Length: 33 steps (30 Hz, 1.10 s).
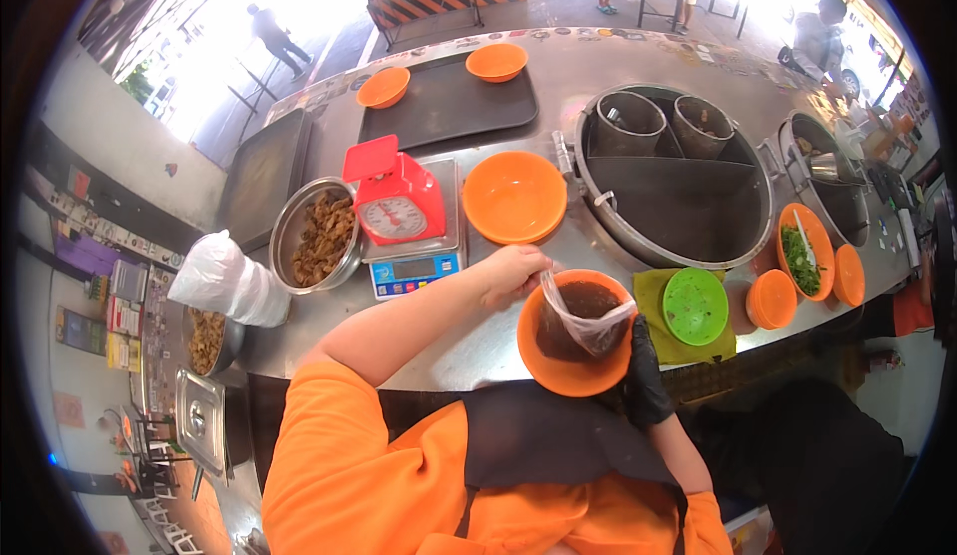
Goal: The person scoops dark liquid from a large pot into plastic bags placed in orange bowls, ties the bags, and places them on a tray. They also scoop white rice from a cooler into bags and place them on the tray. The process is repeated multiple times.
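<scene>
My left hand (521,274), bare, pinches the rim of a clear plastic bag (591,327) at its left side. Brown liquid shows in and around the bag, over an orange bowl (538,372). In a black glove, my right hand (644,375) holds the right side of the bowl and the bag's edge; its fingers are partly hidden. Above the bowl on the steel counter sits another orange bowl (514,196). A green bowl (695,307) rests on a yellow-green cloth (649,286) to the right.
A red dial scale (400,203) stands on a digital scale (415,274), beside a steel bowl of brown food pieces (323,241). At the right is a large round pot (677,203) with cylindrical inserts. Farther right lie chopped greens (800,256). People stand beyond the counter.
</scene>
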### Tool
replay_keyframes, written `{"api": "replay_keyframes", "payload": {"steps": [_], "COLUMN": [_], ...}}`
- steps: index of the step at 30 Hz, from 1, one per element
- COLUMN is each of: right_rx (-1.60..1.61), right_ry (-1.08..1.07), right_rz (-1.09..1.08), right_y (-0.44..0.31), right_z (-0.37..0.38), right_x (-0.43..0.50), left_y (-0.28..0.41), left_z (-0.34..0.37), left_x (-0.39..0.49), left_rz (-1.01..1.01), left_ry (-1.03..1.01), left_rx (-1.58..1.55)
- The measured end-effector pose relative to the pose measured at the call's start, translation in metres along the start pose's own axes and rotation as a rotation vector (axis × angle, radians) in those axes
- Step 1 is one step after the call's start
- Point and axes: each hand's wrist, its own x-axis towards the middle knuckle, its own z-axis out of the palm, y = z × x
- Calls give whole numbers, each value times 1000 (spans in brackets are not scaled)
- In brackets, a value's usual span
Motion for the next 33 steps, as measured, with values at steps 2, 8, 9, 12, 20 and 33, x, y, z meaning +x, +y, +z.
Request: {"api": "replay_keyframes", "payload": {"steps": [2, 8, 9, 12, 20, 33], "right_rx": [-88, -708, -632, -540, -748, -1370], "right_ry": [109, 218, 137, 134, 83, -91], "right_rz": [20, -89, -119, -2, -137, -195], "right_y": [22, 49, 42, 12, -20, -61], "right_z": [-7, -35, -35, -23, 13, 64], "right_x": [13, 51, 52, 57, 68, 66], "left_y": [2, 0, -1, -3, 0, 11], "left_z": [-3, 8, 9, 11, -1, -26], "left_x": [-5, -50, -58, -75, -101, -128], "left_rz": [306, 660, 673, 743, 668, 578], "left_ry": [198, 486, 507, 548, 450, 366], "left_rx": [325, 726, 731, 746, 571, 554]}}
